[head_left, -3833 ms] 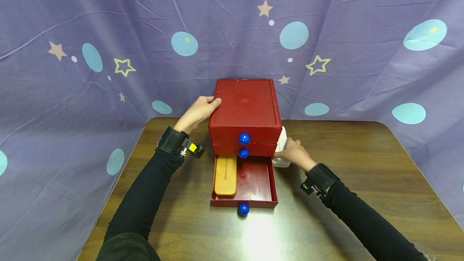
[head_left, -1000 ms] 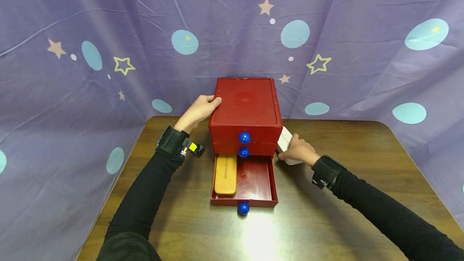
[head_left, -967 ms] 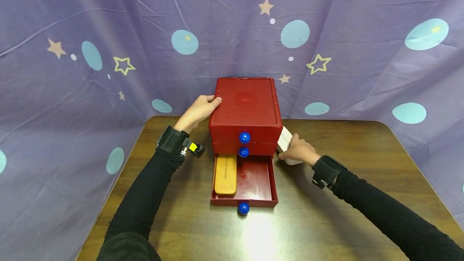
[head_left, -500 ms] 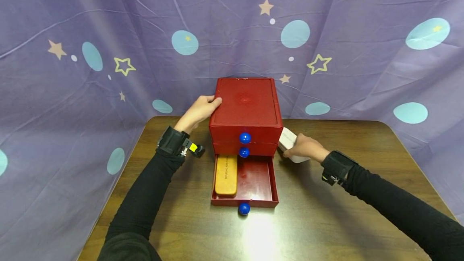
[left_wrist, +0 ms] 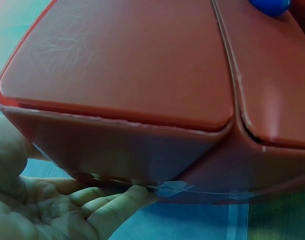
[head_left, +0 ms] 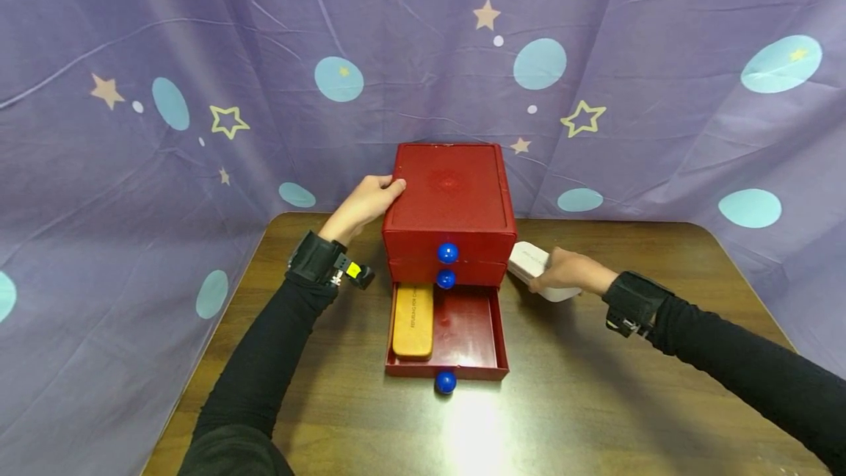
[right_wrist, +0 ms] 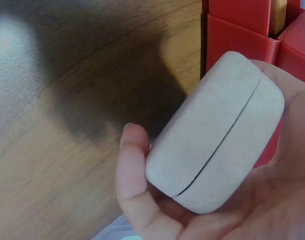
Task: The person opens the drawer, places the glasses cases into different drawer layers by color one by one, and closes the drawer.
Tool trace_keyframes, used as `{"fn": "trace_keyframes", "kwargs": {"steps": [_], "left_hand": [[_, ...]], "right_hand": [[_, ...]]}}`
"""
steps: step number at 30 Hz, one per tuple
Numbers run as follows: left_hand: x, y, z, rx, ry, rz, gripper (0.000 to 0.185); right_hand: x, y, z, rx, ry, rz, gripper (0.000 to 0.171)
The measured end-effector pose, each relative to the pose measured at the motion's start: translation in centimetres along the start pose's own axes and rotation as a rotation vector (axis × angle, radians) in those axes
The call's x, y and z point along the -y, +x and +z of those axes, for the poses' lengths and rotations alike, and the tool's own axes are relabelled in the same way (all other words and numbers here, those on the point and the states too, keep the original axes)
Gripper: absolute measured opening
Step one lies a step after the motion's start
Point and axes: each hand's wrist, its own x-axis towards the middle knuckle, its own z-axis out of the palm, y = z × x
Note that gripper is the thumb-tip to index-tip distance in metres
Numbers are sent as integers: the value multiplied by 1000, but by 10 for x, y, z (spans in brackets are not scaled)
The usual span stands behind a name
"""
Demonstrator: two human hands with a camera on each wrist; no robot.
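Note:
A red drawer cabinet [head_left: 449, 197] stands at the back middle of the table, its bottom drawer [head_left: 469, 329] pulled out. Inside that drawer, on the left, lies a yellow case [head_left: 413, 322] with dark lettering. My left hand [head_left: 362, 206] holds the cabinet's left side, thumb over the top edge; in the left wrist view its fingers lie against the red wall. To the right of the cabinet, my right hand [head_left: 571, 270] grips a white glasses case [head_left: 527, 261]. The right wrist view shows this case [right_wrist: 207, 135] closed, with a dark seam, fingers curled round it.
Two upper drawers are shut, with blue knobs [head_left: 447, 253] on their fronts. Another blue knob [head_left: 446, 382] projects from the open drawer's front. A wooden table [head_left: 330, 402] extends around the cabinet. Behind it hangs a purple patterned cloth [head_left: 423, 35].
My right hand has moved rightward with the white glasses case, away from the cabinet's side, and more of the case shows. The left hand, cabinet and open drawer stay in place.

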Motion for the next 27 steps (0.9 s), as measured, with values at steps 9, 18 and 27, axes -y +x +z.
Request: {"fn": "trace_keyframes", "kwargs": {"steps": [9, 18, 27], "left_hand": [[0, 0, 0, 1, 2, 10, 59], [-2, -1, 0, -2, 8, -12, 58], [-2, -1, 0, -8, 12, -4, 56]], "right_hand": [[1, -16, -16, 124, -59, 9, 46], [5, -45, -31, 227, -127, -58, 50], [5, -75, -48, 317, -74, -180, 54]]}}
